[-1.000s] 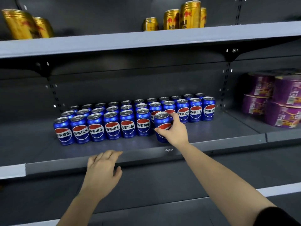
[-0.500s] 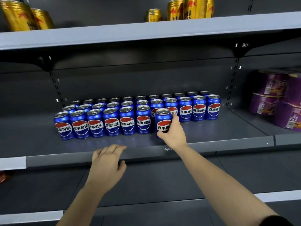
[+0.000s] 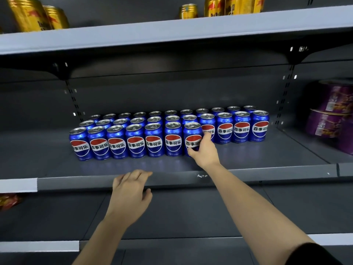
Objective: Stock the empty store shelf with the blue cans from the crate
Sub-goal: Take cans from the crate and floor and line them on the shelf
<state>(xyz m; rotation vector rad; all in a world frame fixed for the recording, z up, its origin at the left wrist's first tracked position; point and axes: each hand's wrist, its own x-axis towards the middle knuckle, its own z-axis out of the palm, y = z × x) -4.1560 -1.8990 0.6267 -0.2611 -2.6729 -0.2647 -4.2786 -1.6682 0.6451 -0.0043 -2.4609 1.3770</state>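
Right hand: the right hand (image 3: 205, 150) is wrapped round the newest can (image 3: 192, 139), thumb low on the front, fingers (image 3: 207, 135) curled behind its right side; can upright and looks to be standing on the shelf (image 3: 267, 157).
Why that grip: a low side hold leaves the label facing out and lets the can slide snug against its neighbour, by my reading.
Newest can: seventh in the front row (image 3: 133, 142), touching the can on its left, closing the line from the left end.
Left hand: the left hand (image 3: 130, 190) holds nothing, fingers loosely spread, tips resting over the shelf lip (image 3: 172, 178); most likely a brace while the other arm reaches in.
Rows: back row (image 3: 172, 112) and middle row (image 3: 225, 127) run full width; front row stops at the held can, leaving the middle row's right cans exposed.
Progress: front row roughly two thirds filled, several places open to the right.
Crate: out of view, so remaining stock cannot be told.
Neighbours: gold cans (image 3: 38, 16) on the shelf above, purple tubs (image 3: 332, 115) to the right, well apart from the blue block.
Next call: let go cleanly without nudging the row, then fetch another.
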